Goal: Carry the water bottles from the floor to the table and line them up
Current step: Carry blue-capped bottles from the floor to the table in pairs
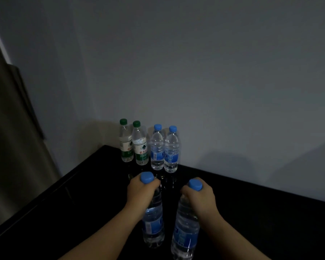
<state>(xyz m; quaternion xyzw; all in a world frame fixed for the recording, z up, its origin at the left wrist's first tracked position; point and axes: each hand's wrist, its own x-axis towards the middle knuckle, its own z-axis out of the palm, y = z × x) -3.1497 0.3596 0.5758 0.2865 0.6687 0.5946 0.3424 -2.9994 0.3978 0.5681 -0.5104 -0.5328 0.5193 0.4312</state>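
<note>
Beyond both hands, a row of four clear plastic water bottles (157,149) already stands on the black table (251,212). The left hand (141,192) grips a blue-capped clear bottle (153,228) by its neck, the right hand (201,196) a second blue-capped bottle (186,231); both probably await lining up.

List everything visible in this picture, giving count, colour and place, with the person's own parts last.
Table: 1, black, in the foreground.
Wall: 1, grey, behind the table.
Green-capped bottles: 2, clear, upright at the far row's left end.
Blue-capped bottles: 2, clear, upright at the row's right end.
Held bottles: 2, clear with blue caps, upright at the table's near side.
Left grip: 1, bare hand, round the left held bottle's neck.
Right grip: 1, bare hand, round the right held bottle's neck.
</note>
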